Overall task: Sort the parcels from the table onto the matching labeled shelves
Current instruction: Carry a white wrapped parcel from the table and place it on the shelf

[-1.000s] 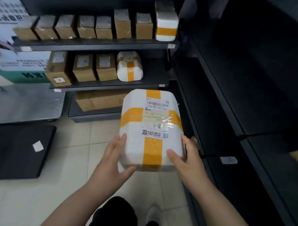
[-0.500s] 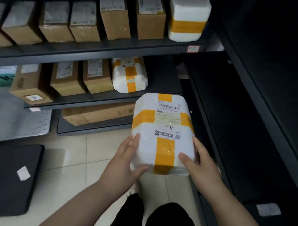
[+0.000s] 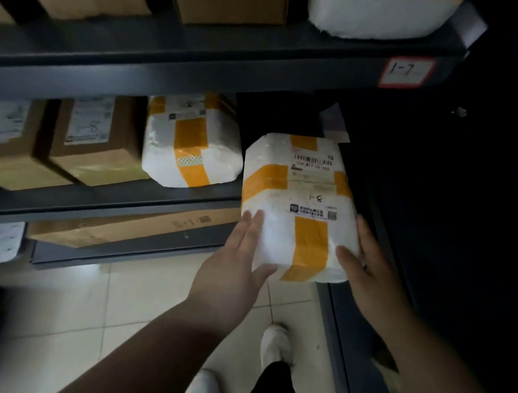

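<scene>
Between both hands I hold a white foam-wrapped parcel (image 3: 296, 204) crossed with orange tape, "1-8" handwritten on its label. My left hand (image 3: 237, 263) grips its lower left corner, fingers flat on the face and thumb underneath. At the lower right corner, my right hand (image 3: 367, 266) has its thumb on the front and its fingers behind. The parcel hangs in front of the right end of the middle shelf (image 3: 103, 201), beside a similar white parcel (image 3: 192, 143) that stands on that shelf. The upper shelf's edge carries a tag reading "1-7" (image 3: 405, 71).
Brown boxes (image 3: 97, 141) fill the middle shelf's left part, one marked "1-8". More boxes and a white parcel (image 3: 375, 14) sit on the upper shelf. A flat cardboard box (image 3: 131, 229) lies on the bottom shelf. Dark shelving (image 3: 429, 203) stands close on the right. Pale floor tiles below.
I have stepped closer to the shelves, which now fill the view. The parcel, held the same way, has moved up and forward to the middle shelf's right end.
</scene>
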A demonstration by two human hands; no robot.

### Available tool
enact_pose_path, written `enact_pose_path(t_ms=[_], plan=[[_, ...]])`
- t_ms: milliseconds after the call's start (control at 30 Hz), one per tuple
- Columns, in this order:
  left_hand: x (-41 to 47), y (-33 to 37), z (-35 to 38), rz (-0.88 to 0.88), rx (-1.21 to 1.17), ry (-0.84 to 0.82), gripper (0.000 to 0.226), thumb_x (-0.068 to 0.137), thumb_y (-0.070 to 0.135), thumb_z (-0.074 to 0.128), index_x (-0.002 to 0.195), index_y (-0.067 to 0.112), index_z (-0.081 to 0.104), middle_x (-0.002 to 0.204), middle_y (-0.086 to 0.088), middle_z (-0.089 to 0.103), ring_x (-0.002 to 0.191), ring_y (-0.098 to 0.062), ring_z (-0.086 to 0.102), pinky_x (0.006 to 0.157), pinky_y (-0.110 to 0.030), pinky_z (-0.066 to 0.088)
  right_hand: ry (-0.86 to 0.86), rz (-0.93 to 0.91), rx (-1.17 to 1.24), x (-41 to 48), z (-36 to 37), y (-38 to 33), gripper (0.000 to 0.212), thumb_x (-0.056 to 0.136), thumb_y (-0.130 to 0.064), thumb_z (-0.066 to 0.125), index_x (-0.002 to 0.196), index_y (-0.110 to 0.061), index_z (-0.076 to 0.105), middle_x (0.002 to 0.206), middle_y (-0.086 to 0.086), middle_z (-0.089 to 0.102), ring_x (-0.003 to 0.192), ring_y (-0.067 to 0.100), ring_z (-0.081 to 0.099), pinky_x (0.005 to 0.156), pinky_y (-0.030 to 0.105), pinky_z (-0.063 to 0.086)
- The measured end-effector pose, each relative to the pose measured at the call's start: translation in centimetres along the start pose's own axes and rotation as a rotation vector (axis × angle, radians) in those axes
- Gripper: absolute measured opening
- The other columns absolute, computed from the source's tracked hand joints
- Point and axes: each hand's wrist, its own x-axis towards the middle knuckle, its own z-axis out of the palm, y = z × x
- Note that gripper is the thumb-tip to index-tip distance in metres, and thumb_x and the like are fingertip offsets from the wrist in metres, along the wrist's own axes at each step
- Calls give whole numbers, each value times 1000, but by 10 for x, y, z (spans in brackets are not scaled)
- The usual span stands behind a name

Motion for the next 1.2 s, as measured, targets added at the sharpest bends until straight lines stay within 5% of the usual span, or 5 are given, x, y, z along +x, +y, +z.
enact_pose_path(t_ms=[133,400,533,1033,1200], plan=[[59,2,16,-70,75,-22,75,98,40,42,149,35,-13,158,16,-10,121,-16,51,92,-32,44,-21,-64,-96,60,-10,11,62,97,-26,47,150,-36,16,147,-11,34,126,9,42,94,18,36],[109,-5,0,-19,-78,63,68,99,16,41,150,35,0,157,19,-4,138,-9,30,87,-11,27,34,-128,-120,115,-11,2,62,99,-26,41,150,-33,6,154,-5,25,130,4,32,95,14,30],[78,-14,15,208,198,210,70,82,3,51,148,10,27,153,-5,22,138,-22,29,105,-38,37,174,-243,-256,87,-4,7,60,98,-40,35,148,-40,2,159,-12,4,145,5,5,110,10,8],[136,-2,22,156,401,42,79,95,8,34,137,24,-30,137,13,-44,134,-4,-28,115,-28,-9,-35,-263,-830,142,14,-9,59,102,-34,24,148,-27,-12,153,-12,-25,137,-1,-25,112,22,-12],[151,2,15,95,355,34,78,95,10,35,146,22,-22,148,12,-34,143,-8,-21,117,-28,-6,-51,-232,-817,163,22,-26,59,103,-32,24,150,-26,-11,157,-9,-22,141,4,-20,111,23,-9]])
